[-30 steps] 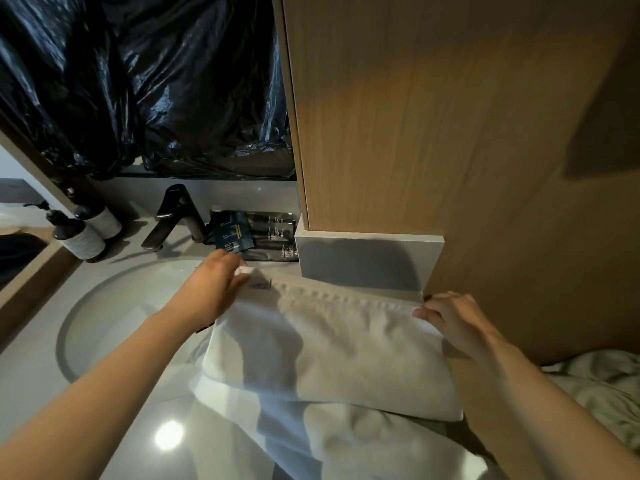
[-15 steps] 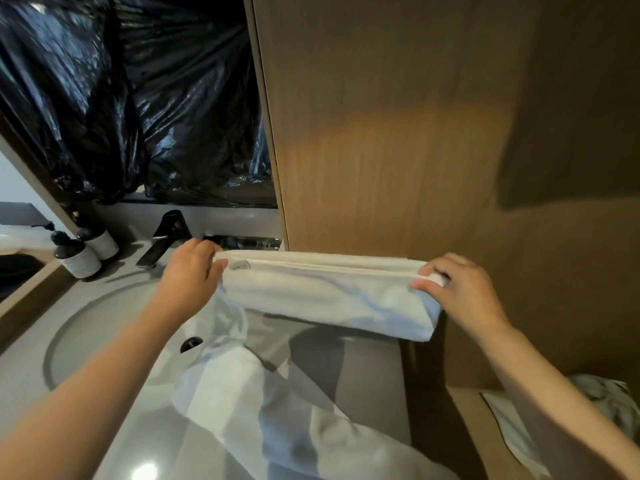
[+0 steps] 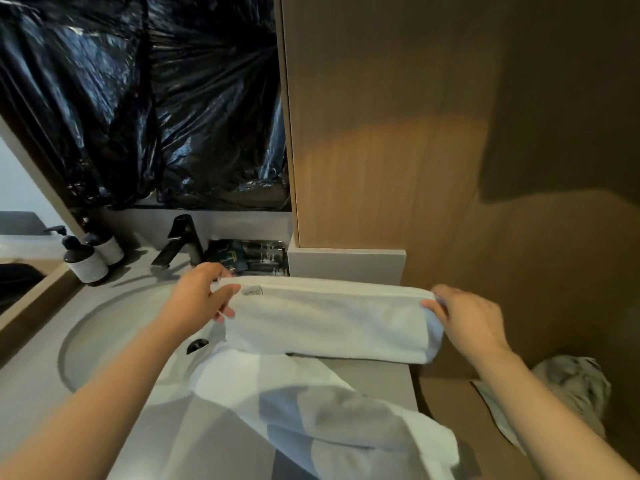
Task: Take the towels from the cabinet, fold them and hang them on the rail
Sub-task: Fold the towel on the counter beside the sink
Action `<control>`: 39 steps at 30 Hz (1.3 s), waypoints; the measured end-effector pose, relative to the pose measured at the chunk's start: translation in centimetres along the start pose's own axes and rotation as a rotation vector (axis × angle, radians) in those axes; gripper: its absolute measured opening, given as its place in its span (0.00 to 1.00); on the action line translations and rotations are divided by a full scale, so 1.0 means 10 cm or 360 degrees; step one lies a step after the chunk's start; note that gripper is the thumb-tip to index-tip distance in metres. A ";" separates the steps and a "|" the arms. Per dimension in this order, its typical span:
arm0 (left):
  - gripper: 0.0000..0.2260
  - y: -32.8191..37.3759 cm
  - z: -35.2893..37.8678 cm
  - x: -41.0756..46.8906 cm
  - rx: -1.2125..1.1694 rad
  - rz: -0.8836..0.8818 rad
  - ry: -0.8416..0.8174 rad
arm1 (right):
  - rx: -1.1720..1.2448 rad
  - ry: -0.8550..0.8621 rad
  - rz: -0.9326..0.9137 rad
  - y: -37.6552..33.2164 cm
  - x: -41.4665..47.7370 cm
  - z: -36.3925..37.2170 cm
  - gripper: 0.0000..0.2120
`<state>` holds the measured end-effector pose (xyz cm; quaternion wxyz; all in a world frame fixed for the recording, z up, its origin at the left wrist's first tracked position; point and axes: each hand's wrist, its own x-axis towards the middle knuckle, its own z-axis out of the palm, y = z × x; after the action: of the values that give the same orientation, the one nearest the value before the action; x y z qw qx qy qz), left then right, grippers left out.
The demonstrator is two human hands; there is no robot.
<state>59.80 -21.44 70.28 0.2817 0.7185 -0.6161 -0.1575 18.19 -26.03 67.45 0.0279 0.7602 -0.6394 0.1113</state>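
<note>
A white towel is stretched across the counter between my hands, its upper part folded into a thick band. My left hand pinches its left end near a small label. At the right end, my right hand grips the fold. The towel's loose lower part trails down over the counter toward me. No rail is in view.
A round sink with a black tap lies to the left, with two dark pump bottles behind it. Dark sachets sit by a wooden cabinet wall. Crumpled cloth lies low at the right. Black plastic covers the mirror.
Both hands lifted the folded edge off the counter, then lowered it again near the counter's back; the lower part hangs looser toward me.
</note>
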 end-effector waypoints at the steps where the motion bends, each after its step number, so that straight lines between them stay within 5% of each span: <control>1: 0.06 -0.04 -0.04 -0.08 -0.0020 0.0010 -0.0019 | -0.0017 0.0005 0.0048 -0.03 -0.10 0.00 0.09; 7: 0.11 -0.34 -0.07 -0.68 -0.0097 -0.0001 -0.0104 | 0.0291 -0.0016 0.0244 -0.22 -0.84 0.19 0.07; 17: 0.14 -0.81 0.14 -1.53 0.0312 0.0511 -0.0200 | 0.0295 -0.0122 0.0395 -0.42 -2.10 0.49 0.06; 24: 0.10 -1.02 0.42 -1.85 0.0558 0.0356 -0.0716 | 0.0374 -0.0198 0.0535 -0.54 -2.46 0.68 0.08; 32: 0.07 -0.30 0.52 -1.60 0.0341 0.0543 -0.0564 | 0.0638 0.0073 0.0733 -0.57 -2.50 0.53 0.05; 39: 0.08 0.44 0.96 -1.23 0.0277 0.0807 -0.0642 | 0.1220 -0.0306 0.1270 -0.63 -2.51 0.67 0.23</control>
<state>48.42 -11.83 63.86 0.1217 0.5181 -0.8297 -0.1684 21.33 -1.90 56.41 -0.3530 0.4218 -0.7910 0.2679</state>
